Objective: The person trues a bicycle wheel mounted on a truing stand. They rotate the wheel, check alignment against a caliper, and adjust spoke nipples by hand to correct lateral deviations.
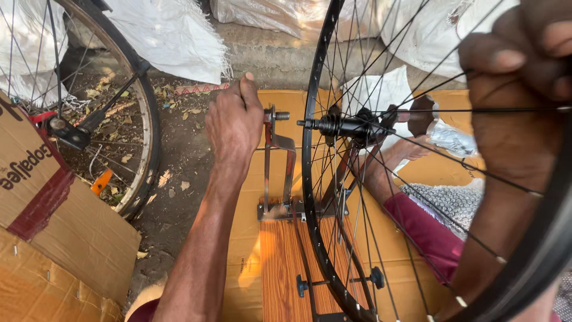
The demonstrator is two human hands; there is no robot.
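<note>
Left hand (233,122) closed on truing stand upright (269,156); right hand (513,77) wrapped around black wheel rim (310,179); light, stiff hoop, spokes delicate; best held at rim

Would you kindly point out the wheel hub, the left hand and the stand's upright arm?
wheel hub (348,126), head view, on the black hub body.
left hand (233,126), head view, on the back of the hand.
upright arm (266,173), head view, on its metal strip.
</note>
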